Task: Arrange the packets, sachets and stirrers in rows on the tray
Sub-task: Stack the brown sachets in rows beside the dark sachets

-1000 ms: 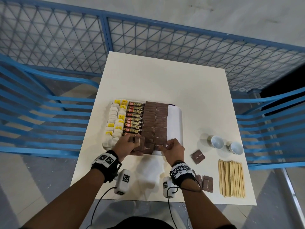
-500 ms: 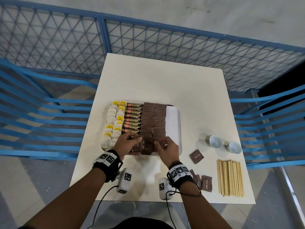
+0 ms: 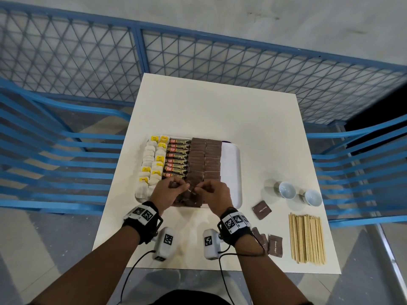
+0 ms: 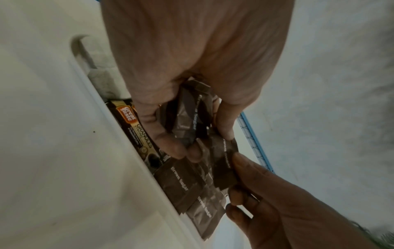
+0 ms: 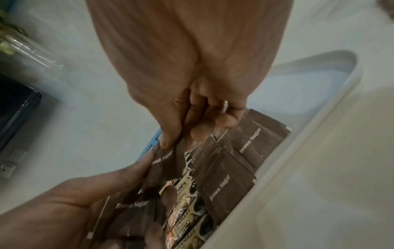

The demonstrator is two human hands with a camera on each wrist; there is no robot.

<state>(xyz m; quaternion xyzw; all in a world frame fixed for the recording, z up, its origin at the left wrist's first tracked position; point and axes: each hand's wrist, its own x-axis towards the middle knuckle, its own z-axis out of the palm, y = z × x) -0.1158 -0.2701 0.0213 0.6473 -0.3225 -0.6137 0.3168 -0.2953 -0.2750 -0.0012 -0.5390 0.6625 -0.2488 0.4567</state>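
Observation:
The white tray [image 3: 231, 168] holds columns of tea bags [image 3: 152, 164], coffee sticks [image 3: 178, 159] and brown sugar sachets [image 3: 206, 159]. Both hands hover over its near end. My left hand [image 3: 169, 192] [image 4: 192, 134] grips a small bunch of brown sugar sachets [image 4: 187, 116] [image 5: 127, 205]. My right hand [image 3: 213, 192] [image 5: 170, 143] pinches one sachet [image 4: 224, 160] [image 5: 166, 161] at the edge of that bunch, between thumb and forefinger. More sachets [image 5: 221, 182] lie flat in the tray just below the hands.
Loose brown sachets [image 3: 261, 209] [image 3: 275, 245] lie on the table right of the tray. A bundle of wooden stirrers [image 3: 307, 238] sits at the near right, with two white cups [image 3: 287, 189] [image 3: 311, 197] beyond it. Blue railings surround the table.
My right hand has left the near end of the right sachet column and moved left to meet the left hand. It now pinches a sachet from the bunch held there.

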